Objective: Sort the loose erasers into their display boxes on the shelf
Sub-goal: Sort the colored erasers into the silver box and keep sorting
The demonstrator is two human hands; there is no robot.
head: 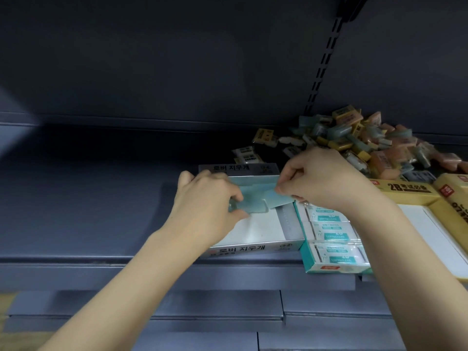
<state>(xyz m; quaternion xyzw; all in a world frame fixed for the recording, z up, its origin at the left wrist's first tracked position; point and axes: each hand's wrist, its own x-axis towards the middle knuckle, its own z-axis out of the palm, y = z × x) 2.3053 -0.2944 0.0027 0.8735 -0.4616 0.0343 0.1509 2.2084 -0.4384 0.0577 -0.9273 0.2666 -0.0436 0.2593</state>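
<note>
A grey-and-white display box (253,247) with Korean lettering stands open on the shelf, its white floor mostly bare. My left hand (202,198) pinches a pale blue-green eraser (250,205) over the box's back left. My right hand (326,181) pinches a second blue-green eraser (278,198) just to the right of it, above the box's back right corner. The two erasers almost touch. A big heap of loose erasers (367,143) in yellow, pink, grey and blue-green lies at the back right of the shelf.
A teal box (334,267) with white wrapped erasers sits right of the grey box. Yellow boxes (410,191) stand further right. A few loose white erasers (245,153) lie behind the grey box. The dark shelf (88,211) stretches left.
</note>
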